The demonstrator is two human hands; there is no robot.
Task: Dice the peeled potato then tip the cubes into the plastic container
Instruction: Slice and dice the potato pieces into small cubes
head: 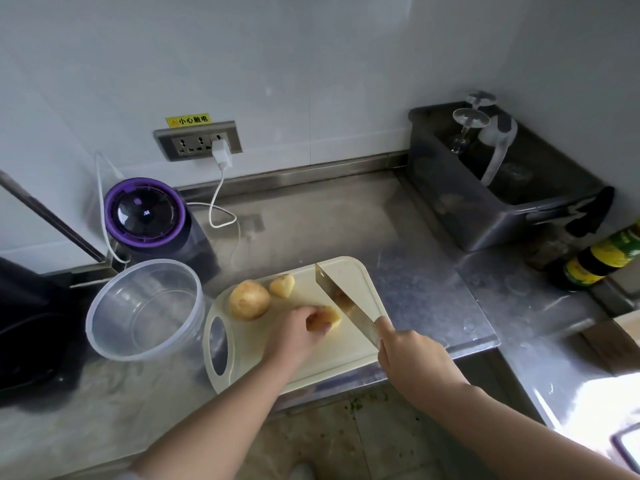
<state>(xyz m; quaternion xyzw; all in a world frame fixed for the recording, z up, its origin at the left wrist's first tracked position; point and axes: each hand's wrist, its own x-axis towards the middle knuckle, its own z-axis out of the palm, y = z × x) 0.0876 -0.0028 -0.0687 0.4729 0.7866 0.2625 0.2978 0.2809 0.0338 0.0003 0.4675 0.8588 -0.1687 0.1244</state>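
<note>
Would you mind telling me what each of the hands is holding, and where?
The right hand grips the cleaver by its handle end; the left hand pins a potato piece from its left side on the cutting board.

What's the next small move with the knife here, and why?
Probably bring the knife down through the potato piece that the left hand pins on the cutting board. The right hand holds the blade angled right beside that piece, two larger chunks still wait uncut, and the plastic container holds no cubes yet.
</note>
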